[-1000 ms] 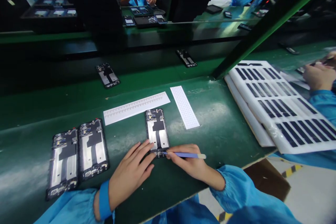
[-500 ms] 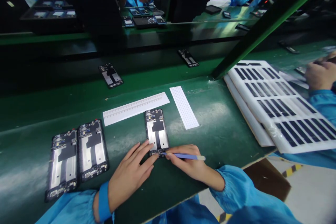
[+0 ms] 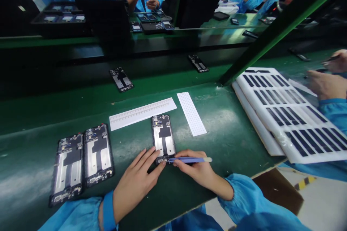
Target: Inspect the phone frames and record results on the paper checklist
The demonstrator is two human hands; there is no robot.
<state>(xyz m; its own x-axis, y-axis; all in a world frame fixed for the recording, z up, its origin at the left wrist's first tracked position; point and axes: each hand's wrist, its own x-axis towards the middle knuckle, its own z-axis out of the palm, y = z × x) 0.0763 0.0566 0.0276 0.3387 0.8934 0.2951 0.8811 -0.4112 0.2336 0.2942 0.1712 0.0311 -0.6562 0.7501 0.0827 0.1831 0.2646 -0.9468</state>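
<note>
An opened phone body (image 3: 164,138) lies on the green bench, its silver plate and circuit boards showing. My left hand (image 3: 138,180) rests with outstretched fingers at its lower left edge, fingertips touching the frame. Pinched in my right hand (image 3: 196,168) are purple tweezers (image 3: 189,160) with a pale end. Their two arms look slightly apart, and the tips reach the small board at the phone's bottom end. Whether the tips hold anything is too small to tell. Above the phone lie a white strip of small tabs (image 3: 142,113) and a white sticker sheet (image 3: 191,113).
Two more opened phone bodies (image 3: 67,168) (image 3: 99,153) lie side by side at left. Further phone bodies (image 3: 121,79) (image 3: 198,63) sit on the green strip beyond. White foam trays (image 3: 291,112) stand at right beside a co-worker's hands (image 3: 328,83). A green post (image 3: 252,48) slants overhead.
The view has tilted up slightly. The tweezers' arms now show apart, with the tips a little further left on the phone's bottom board. The co-worker's hands at right have shifted.
</note>
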